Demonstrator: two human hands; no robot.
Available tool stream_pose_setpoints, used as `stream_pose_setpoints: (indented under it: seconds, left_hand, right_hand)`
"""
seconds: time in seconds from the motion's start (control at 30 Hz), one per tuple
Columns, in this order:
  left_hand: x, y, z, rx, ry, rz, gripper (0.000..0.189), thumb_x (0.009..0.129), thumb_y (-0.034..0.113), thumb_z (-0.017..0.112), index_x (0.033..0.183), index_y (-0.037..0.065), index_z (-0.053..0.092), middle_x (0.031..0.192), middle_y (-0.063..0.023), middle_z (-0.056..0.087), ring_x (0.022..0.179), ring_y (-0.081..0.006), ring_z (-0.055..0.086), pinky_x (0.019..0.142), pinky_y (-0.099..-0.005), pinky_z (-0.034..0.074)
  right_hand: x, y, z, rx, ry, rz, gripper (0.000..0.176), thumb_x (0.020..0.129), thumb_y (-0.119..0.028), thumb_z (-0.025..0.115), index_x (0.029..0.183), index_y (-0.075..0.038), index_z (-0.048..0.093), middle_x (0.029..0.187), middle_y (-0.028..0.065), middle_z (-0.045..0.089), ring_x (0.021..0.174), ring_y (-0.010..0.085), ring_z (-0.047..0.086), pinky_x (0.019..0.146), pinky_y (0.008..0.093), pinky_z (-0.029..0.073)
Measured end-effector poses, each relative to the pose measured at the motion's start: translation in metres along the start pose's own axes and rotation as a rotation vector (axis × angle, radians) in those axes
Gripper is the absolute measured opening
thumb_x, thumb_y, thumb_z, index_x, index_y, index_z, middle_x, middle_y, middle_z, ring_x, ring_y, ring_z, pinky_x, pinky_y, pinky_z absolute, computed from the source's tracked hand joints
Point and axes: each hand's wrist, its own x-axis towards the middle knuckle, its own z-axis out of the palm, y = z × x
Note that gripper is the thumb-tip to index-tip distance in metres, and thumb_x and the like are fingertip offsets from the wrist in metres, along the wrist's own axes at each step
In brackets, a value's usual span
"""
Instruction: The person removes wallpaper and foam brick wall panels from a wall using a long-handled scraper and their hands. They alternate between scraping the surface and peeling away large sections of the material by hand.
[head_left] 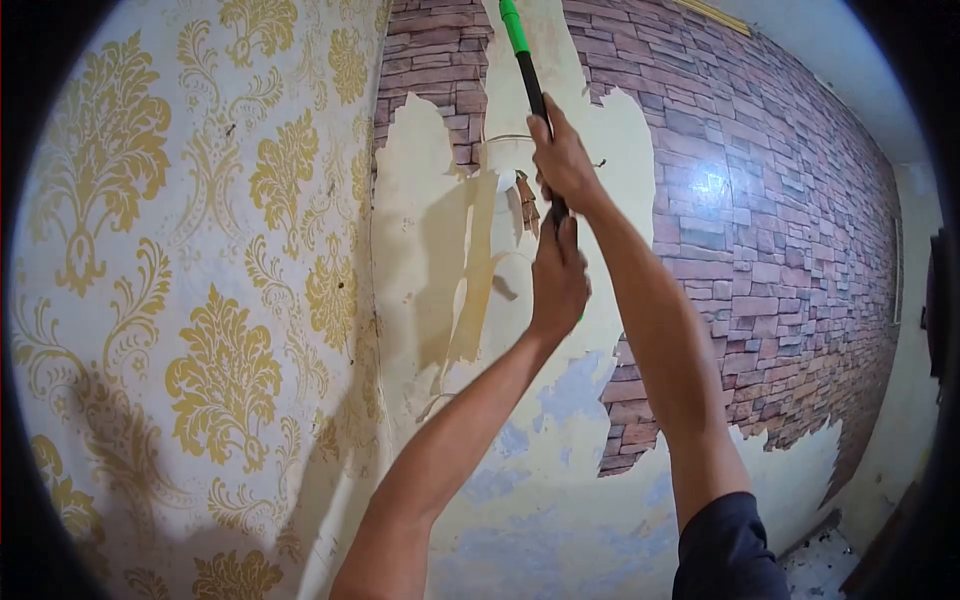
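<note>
My right hand [563, 160] is closed around the upper part of a black and green pole [531, 80]. Lower down, my left hand [560, 282] grips the same pole, its fingers wrapped around it. The pole leans up the wall, and its top end runs past the upper edge of view, so the kind of tool is hidden. Behind it, brick-pattern wallpaper [690, 120] is torn away with ragged edges, baring a cream wall surface [420, 140]. A loose strip of wallpaper [480, 270] hangs curled left of my hands, with a brick-print flap [527, 207] beside it.
White wallpaper with gold damask print [225, 370] covers the adjoining wall on the left. Bluish worn patches [575, 390] show low on the bared wall. At the lower right, scraps lie on the floor [815, 565]. A ceiling [820, 40] borders the upper right.
</note>
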Motion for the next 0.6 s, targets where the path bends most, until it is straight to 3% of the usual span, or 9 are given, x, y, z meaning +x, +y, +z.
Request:
stream_pose_setpoints:
  seconds: [0.03,0.07,0.2,0.27,0.33,0.4,0.47,0.57,0.6]
  left_hand:
    - [-0.012,-0.013,-0.002,-0.036,-0.011,-0.031,0.047,0.114,0.046,0.039,0.137,0.005,0.048,0.074,-0.0030,0.051,0.049,-0.0108,0.050,0.045,-0.0295,0.044]
    - [-0.031,-0.023,-0.003,-0.070,-0.021,-0.071,0.049,0.114,0.046,0.039,0.142,0.006,0.047,0.076,-0.0033,0.052,0.049,-0.0114,0.049,0.047,-0.0295,0.046]
    - [-0.128,-0.041,0.004,-0.221,-0.092,-0.367,0.058,0.115,0.043,0.040,0.155,0.002,0.037,0.095,-0.0051,0.060,0.076,-0.0106,0.060,0.062,-0.0319,0.054]
    - [-0.198,-0.079,-0.006,-0.163,-0.167,-0.409,0.056,0.115,0.036,0.044,0.158,0.001,0.034,0.106,-0.0055,0.062,0.082,-0.0123,0.057,0.074,-0.0292,0.052]
    - [-0.277,-0.111,-0.021,-0.134,-0.248,-0.446,0.056,0.115,0.030,0.046,0.161,0.002,0.031,0.117,-0.0082,0.063,0.091,-0.0151,0.059,0.087,-0.0293,0.050]
    - [-0.350,-0.112,-0.048,-0.004,-0.378,-0.502,0.056,0.115,0.031,0.046,0.160,0.000,0.033,0.129,-0.0147,0.063,0.112,-0.0198,0.064,0.102,-0.0335,0.049]
    - [-0.408,-0.097,-0.063,0.035,-0.309,-0.640,0.047,0.115,0.034,0.045,0.148,0.001,0.047,0.109,-0.0092,0.067,0.093,-0.0148,0.067,0.085,-0.0306,0.054]
    - [-0.514,-0.129,-0.085,0.003,-0.407,-0.824,0.057,0.114,0.031,0.048,0.161,0.002,0.033,0.116,-0.0112,0.066,0.091,-0.0161,0.066,0.084,-0.0305,0.056]
    - [-0.539,-0.136,-0.069,-0.105,-0.186,-0.789,0.036,0.112,0.035,0.052,0.134,0.007,0.048,0.093,-0.0027,0.058,0.072,-0.0103,0.054,0.067,-0.0273,0.045]
  right_hand:
    - [-0.017,0.002,-0.001,-0.004,-0.001,-0.005,0.062,0.110,-0.036,0.049,0.163,-0.008,0.033,0.085,0.0166,0.063,0.064,0.0265,0.060,0.060,0.0414,0.049]
    - [-0.042,-0.004,-0.004,-0.049,-0.025,0.056,0.061,0.109,-0.037,0.048,0.161,-0.007,0.036,0.103,0.0288,0.070,0.084,0.0381,0.071,0.080,0.0475,0.054]
    - [-0.153,-0.002,-0.019,-0.074,-0.049,0.182,0.057,0.110,-0.030,0.051,0.161,-0.011,0.036,0.086,0.0220,0.068,0.070,0.0312,0.067,0.069,0.0453,0.052]
    - [-0.223,0.012,-0.024,0.008,-0.071,0.258,0.054,0.111,-0.022,0.051,0.163,-0.015,0.038,0.075,0.0047,0.055,0.058,0.0099,0.051,0.054,0.0297,0.046]
    - [-0.297,0.031,-0.027,0.030,-0.041,0.283,0.054,0.111,-0.020,0.051,0.163,-0.014,0.038,0.075,0.0008,0.052,0.060,0.0083,0.048,0.056,0.0279,0.045]
    - [-0.364,0.033,-0.041,-0.063,-0.027,0.366,0.055,0.110,-0.019,0.052,0.163,-0.013,0.038,0.074,0.0103,0.058,0.064,0.0163,0.053,0.061,0.0365,0.047]
    - [-0.421,0.041,-0.054,-0.078,0.029,0.365,0.055,0.110,-0.018,0.051,0.163,-0.013,0.037,0.073,0.0074,0.057,0.063,0.0145,0.052,0.059,0.0344,0.046]
    - [-0.491,0.023,-0.074,-0.107,0.013,0.579,0.055,0.110,-0.016,0.051,0.164,-0.012,0.036,0.072,0.0044,0.059,0.060,0.0128,0.051,0.056,0.0321,0.044]
    - [-0.506,0.017,-0.076,-0.110,0.009,0.594,0.055,0.110,-0.016,0.051,0.164,-0.012,0.036,0.072,0.0044,0.059,0.060,0.0128,0.051,0.056,0.0321,0.044]
